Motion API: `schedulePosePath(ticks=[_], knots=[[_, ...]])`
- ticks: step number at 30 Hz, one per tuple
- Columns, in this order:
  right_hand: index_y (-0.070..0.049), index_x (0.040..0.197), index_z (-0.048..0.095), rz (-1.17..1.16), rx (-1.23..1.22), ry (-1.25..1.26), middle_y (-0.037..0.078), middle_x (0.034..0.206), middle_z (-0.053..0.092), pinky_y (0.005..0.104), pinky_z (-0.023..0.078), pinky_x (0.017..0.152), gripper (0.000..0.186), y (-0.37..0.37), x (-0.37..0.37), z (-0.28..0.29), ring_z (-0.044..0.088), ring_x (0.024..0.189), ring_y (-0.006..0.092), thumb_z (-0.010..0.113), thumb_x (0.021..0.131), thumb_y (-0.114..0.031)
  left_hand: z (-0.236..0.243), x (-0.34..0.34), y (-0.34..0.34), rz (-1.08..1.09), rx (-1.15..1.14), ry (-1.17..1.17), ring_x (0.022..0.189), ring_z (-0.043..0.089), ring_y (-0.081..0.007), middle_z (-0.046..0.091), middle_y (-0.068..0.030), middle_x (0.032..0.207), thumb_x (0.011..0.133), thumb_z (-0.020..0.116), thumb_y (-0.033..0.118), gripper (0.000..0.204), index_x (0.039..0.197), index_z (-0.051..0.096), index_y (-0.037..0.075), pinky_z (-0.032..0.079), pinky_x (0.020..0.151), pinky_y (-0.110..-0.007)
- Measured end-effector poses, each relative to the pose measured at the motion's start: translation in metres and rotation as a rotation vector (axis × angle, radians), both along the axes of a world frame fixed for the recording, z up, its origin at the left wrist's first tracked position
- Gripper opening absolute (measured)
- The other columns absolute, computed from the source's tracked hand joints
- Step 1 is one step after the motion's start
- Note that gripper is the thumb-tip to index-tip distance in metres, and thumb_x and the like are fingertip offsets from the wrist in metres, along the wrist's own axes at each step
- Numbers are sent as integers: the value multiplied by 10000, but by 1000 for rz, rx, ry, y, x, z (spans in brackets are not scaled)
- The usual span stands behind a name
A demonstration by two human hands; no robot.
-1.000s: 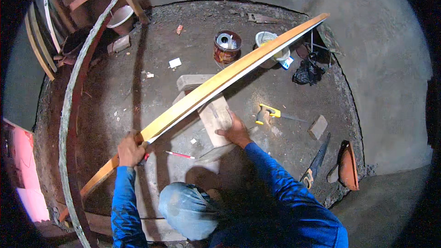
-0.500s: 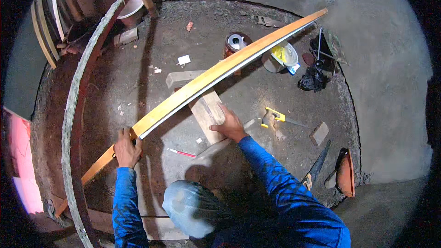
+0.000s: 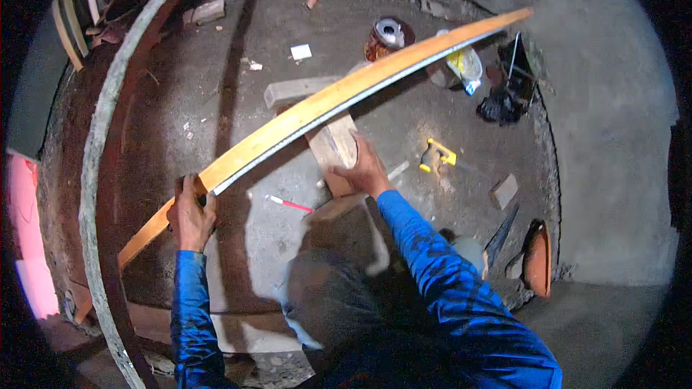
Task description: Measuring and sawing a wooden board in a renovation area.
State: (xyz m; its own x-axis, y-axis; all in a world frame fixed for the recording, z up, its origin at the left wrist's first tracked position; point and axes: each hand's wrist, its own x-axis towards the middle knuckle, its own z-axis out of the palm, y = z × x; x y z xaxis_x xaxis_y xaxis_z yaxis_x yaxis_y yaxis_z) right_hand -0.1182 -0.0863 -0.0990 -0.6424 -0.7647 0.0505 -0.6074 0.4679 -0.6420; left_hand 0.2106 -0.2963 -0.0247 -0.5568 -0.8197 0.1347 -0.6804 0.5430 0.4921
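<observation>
A long yellowish wooden plank [image 3: 288, 126] runs diagonally from the near left to the far right, with a thin pale strip [image 3: 285, 146] along its near edge. My left hand [image 3: 192, 215] is closed round the plank near its left part, where the strip ends. Beneath the plank's middle lies a short thick wooden block [image 3: 334, 145], set against another wooden piece [image 3: 292, 91]. My right hand [image 3: 365, 166] grips the block's right side, thumb on top and fingers over the edge. A red and white pencil-like stick [image 3: 290, 204] lies on the floor between my arms.
A yellow-handled saw [image 3: 440, 155] lies to the right, near a small block [image 3: 504, 191] and a dark saw blade [image 3: 501, 234]. Beyond the plank stand a round can [image 3: 389, 32] and a bucket [image 3: 468, 65]. A rough pole [image 3: 92, 173] crosses the left side.
The view has shifted, and floor items appear higher in it. My legs show differently below. Both hands keep their hold on the plank and the block.
</observation>
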Motion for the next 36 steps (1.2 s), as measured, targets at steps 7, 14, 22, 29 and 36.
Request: schedulePosePath(ticks=[7,14,22,29,36], knots=[[-76,1377,354,-67,51,-31,241,1210,540,471,415,973,928,10,-5,3,491,1156,421,834,622,-319,6,-10,4,-9,40,29,956,652,-307,665,-195,1027,831,660,153,428,1209,532,-3,497,817,-377],[-82,1375,342,16,125,-66,294,1179,541,481,455,937,1000,2,-30,18,552,1084,454,858,577,-392,-6,5,-14,-65,111,60,1109,583,-262,601,-215,1178,842,640,101,470,1241,485,-95,425,985,-340],[-55,1235,568,248,783,-429,123,1127,616,354,550,727,838,-5,-163,124,615,940,217,633,722,-716,19,-15,1,1,156,-67,1225,507,-332,515,-263,1311,838,679,171,595,1304,441,-113,378,1046,-368],[-107,1315,424,-84,-325,-1195,78,1275,494,365,555,732,593,-23,-160,71,628,953,249,604,890,-480,18,-5,2,31,69,-7,971,640,-287,638,-204,1055,813,667,102,437,1221,539,12,492,836,-364],[-112,1285,462,-118,-820,-1375,20,1123,585,337,513,798,476,-39,-169,39,582,1017,207,636,887,-305,-4,24,-34,29,259,-141,1084,576,-327,585,-258,1157,826,697,197,534,1261,499,-41,432,953,-396]])
